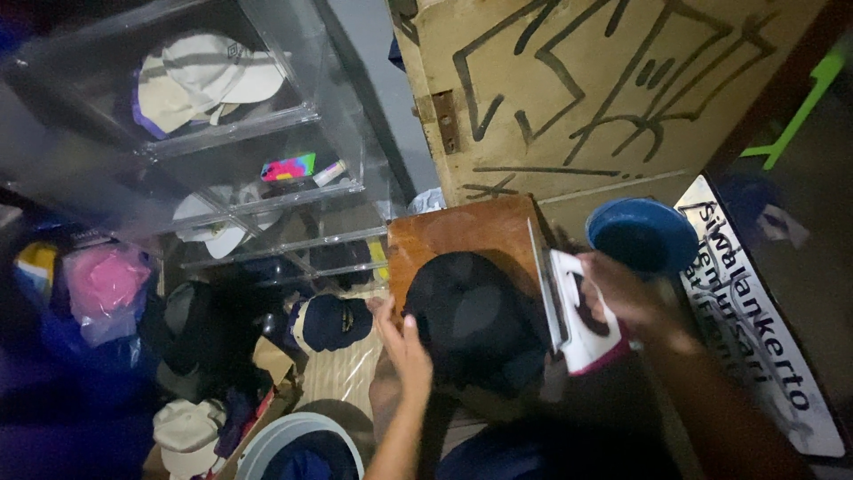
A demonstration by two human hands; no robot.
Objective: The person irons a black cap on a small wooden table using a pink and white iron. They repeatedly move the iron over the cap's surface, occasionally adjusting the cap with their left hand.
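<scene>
A dark cap (475,320) lies crown-up on a brown wooden board (462,231). The left hand (402,342) rests fingers spread on its edge; the right hand (626,293) grips a white iron (577,324) just beside it

The scene is dim overall. Light falls brightest on the painted door (613,89) at top right, while the lower left sinks into near-black shadow. The clear plastic drawers (222,124) catch pale glare. Both hands look motion-blurred, and straight lines bend at the edges.
</scene>
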